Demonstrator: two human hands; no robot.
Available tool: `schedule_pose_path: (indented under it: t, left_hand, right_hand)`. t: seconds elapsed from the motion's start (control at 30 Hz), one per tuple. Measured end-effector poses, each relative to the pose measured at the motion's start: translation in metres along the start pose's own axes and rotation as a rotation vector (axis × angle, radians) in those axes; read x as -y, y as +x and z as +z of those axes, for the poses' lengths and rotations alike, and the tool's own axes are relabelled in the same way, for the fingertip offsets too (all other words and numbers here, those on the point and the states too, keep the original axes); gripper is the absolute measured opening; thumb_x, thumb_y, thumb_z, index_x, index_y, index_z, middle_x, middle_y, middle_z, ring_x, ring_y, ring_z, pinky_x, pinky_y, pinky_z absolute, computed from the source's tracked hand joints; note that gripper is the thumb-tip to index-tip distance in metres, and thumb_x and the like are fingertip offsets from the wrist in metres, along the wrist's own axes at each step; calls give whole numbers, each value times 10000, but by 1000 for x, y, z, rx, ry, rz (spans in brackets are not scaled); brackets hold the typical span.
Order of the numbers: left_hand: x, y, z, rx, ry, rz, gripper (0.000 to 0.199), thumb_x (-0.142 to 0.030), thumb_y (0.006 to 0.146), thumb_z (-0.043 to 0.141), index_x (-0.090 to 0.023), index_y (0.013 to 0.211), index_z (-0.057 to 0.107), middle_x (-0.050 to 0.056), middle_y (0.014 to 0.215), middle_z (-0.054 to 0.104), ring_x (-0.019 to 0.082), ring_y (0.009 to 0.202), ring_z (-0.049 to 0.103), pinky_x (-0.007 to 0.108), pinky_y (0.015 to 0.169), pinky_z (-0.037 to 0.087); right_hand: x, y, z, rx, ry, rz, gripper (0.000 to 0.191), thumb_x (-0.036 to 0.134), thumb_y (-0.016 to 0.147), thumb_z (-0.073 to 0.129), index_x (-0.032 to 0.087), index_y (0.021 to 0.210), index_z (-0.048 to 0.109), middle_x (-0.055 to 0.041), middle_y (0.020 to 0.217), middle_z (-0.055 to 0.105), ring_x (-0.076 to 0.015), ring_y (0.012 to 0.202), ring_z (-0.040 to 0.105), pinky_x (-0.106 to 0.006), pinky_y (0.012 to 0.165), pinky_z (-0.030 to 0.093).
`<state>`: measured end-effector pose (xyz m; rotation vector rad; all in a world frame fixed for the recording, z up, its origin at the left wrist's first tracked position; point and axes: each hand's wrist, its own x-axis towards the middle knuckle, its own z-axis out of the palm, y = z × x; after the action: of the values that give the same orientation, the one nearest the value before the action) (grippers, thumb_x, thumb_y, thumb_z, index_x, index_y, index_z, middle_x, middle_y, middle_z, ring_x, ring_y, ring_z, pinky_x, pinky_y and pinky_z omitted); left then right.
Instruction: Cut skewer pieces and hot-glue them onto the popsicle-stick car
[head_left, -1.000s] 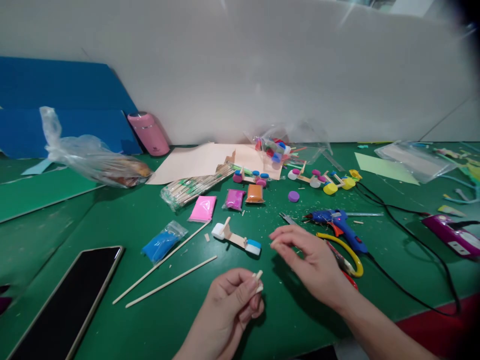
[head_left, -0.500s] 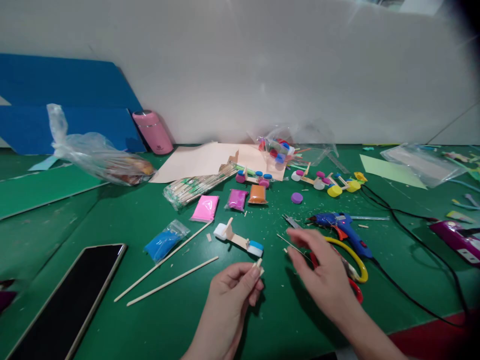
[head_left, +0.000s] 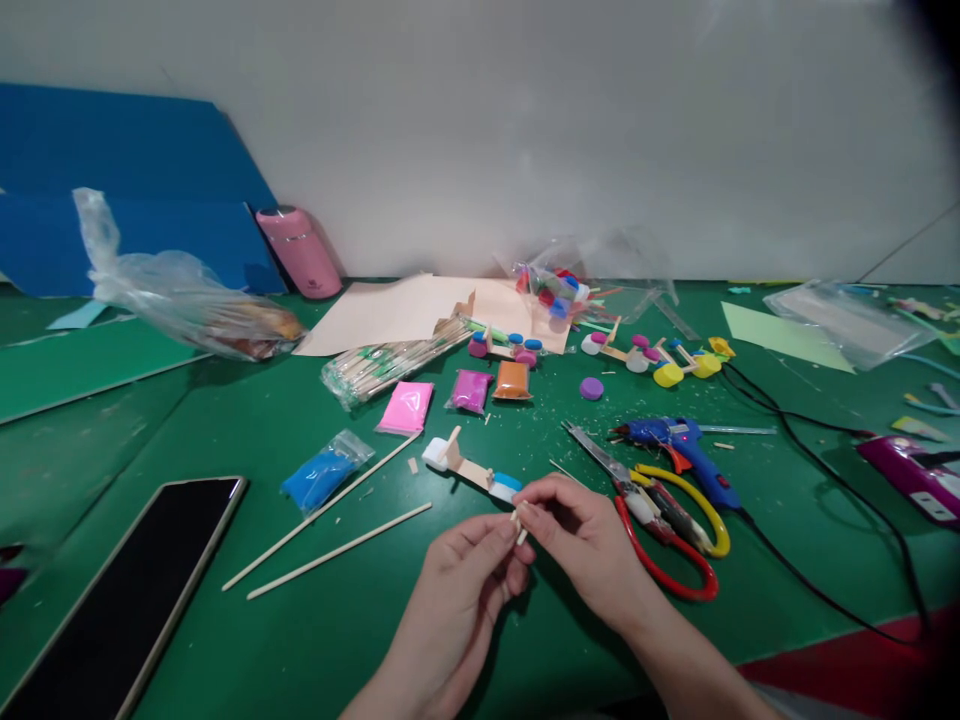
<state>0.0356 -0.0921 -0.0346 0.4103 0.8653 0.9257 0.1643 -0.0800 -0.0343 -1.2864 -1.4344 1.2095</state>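
At the near middle of the table, my left hand [head_left: 472, 590] pinches short pale wooden stick pieces [head_left: 520, 530] between thumb and fingers. My right hand [head_left: 581, 540] meets it there, its thumb and fingertips closed on the same small pieces. Just beyond my fingers lies a small craft-stick model [head_left: 471, 471] with white and blue bottle-cap wheels. Scissors [head_left: 645, 510] with red and yellow handles rest right of my right hand. A blue hot glue gun [head_left: 679, 440] lies behind them. Two long wooden sticks [head_left: 337, 550] are to the left of my hands.
A phone [head_left: 127, 600] lies at the left, near a blue clay packet [head_left: 326, 472]. Pink [head_left: 406, 407], purple [head_left: 471, 390] and orange [head_left: 513, 381] packets sit farther back. Finished-looking cap-wheeled models [head_left: 615, 350] stand behind. The glue gun's black cord [head_left: 825, 580] crosses the right side.
My right hand has moved left from over the scissors to meet my left hand, and its fingers have closed on the stick pieces. The scissors now show fully.
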Motion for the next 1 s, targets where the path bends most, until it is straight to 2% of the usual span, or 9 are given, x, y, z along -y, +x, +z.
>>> schedule_pose_path:
  t: [0.1,0.2,0.3,0.4,0.5,0.6,0.77,1.0]
  left_hand:
    - [0,-1,2,-15,4,1,130,-222,723,610,-101,744,653,17,611,557,61,520,422,178,511,333]
    - [0,1,3,-86,16,19,132,-230,694,634,-114,753,661,14,611,564,62,514,419,176,505,337]
    - [1,3,3,-156,114,100,132,-236,695,631,-136,769,675,2,585,563,72,529,431,179,528,356]
    - [2,2,2,-209,363,246,148,-242,708,617,-165,812,688,-17,536,549,91,539,453,187,541,371]
    - [2,0,2,-239,549,342,168,-244,709,609,-178,836,696,-14,552,570,107,530,470,193,514,375]
    - [2,0,1,-238,597,379,175,-243,715,599,-184,846,699,-9,584,589,110,533,480,196,516,382]
    - [2,1,0,-190,581,335,180,-243,736,577,-179,855,697,-12,557,569,107,538,475,201,538,377]
    - [2,6,-2,-134,433,189,185,-252,737,581,-143,846,684,-13,509,526,97,523,446,210,536,344]
  right_hand:
    - [-1,0,-2,1,15,20,168,295,795,528,163,847,617,-1,711,553,-108,614,519,-217,553,412]
    - [-4,-1,-2,-12,56,54,209,309,808,509,171,949,581,-4,733,572,-114,636,523,-218,566,422]
    - [-6,-5,-2,0,31,76,184,331,810,505,161,844,567,-4,697,578,-114,620,516,-213,562,417]
    - [-4,-8,2,35,-5,88,208,351,812,494,164,737,545,12,620,557,-112,577,504,-210,551,408]
    - [-3,-8,5,33,1,71,210,348,819,479,167,727,535,19,603,540,-115,572,506,-213,554,411]
    - [-2,-8,8,5,-56,28,195,321,822,476,165,730,547,14,613,533,-114,566,491,-213,536,400]
    - [-1,-9,5,-26,-196,-24,175,285,816,482,167,718,567,20,592,536,-107,533,459,-207,511,375]
    - [-1,-4,2,-6,-222,30,204,292,807,491,162,664,557,22,569,536,-95,504,434,-199,480,353]
